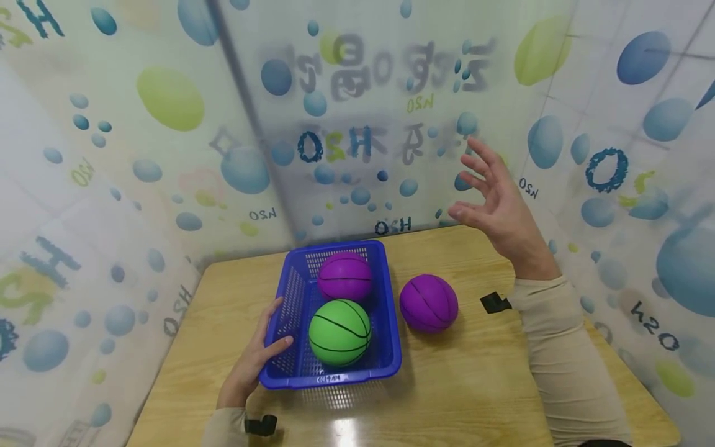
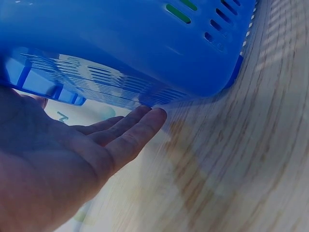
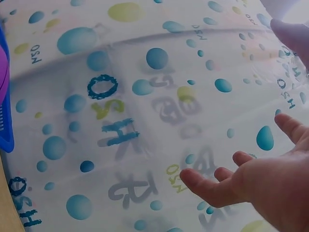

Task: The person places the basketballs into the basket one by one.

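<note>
A blue plastic basket (image 1: 393, 338) with slotted walls stands on the table. My left hand (image 1: 254, 360) holds its left side, thumb over the rim and fingers along the outer wall. In the left wrist view, that hand's fingers (image 2: 130, 137) reach nearly straight against the basket's outside (image 2: 120, 43). Inside the basket, a green basketball (image 1: 339, 333) lies in front of a purple basketball (image 1: 345, 277). A second purple basketball (image 1: 428, 303) sits on the table just right of the basket. Raised beyond it at the right, my right hand (image 1: 497, 208) has its fingers spread, holding nothing.
The light wooden table (image 1: 458, 391) reaches back to a hanging sheet (image 1: 357, 93) printed with bubbles and letters, which also encloses both sides. Dark wrist-camera mounts stick out beside the left wrist (image 1: 261, 425) and the right wrist (image 1: 495, 303).
</note>
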Tool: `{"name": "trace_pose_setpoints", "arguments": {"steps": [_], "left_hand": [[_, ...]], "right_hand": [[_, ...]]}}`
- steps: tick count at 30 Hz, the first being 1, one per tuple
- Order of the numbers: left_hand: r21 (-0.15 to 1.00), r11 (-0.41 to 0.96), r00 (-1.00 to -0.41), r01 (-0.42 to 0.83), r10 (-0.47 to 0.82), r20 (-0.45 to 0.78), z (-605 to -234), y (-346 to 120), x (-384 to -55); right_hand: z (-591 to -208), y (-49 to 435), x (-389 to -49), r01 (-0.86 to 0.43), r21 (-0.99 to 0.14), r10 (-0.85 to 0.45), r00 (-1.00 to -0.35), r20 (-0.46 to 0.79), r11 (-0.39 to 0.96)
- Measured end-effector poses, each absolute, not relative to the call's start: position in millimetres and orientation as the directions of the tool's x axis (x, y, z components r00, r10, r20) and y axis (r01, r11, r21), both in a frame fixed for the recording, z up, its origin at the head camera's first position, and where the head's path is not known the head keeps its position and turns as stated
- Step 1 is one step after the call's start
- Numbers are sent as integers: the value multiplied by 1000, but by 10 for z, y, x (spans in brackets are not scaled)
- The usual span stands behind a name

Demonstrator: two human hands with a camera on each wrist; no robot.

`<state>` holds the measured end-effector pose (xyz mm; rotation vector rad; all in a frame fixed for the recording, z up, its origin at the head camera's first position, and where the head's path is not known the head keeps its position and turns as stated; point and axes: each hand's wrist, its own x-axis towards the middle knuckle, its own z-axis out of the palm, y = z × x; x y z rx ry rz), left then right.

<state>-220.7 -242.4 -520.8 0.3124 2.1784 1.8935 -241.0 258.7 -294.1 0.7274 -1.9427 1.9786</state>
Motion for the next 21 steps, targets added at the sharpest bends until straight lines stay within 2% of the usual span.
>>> {"name": "trace_pose_setpoints", "arguments": {"steps": [10, 21], "left_hand": [[992, 128, -953, 1, 302, -38, -5261, -2460, -2170], [992, 123, -951, 9, 308, -30, -5246, -2436, -2201]], "right_hand": [[-3243, 2625, -2498, -459, -885, -189, -865, 464, -71], [-4039, 2703, -2514, -315, -949, -194, -931, 310, -3]]}}
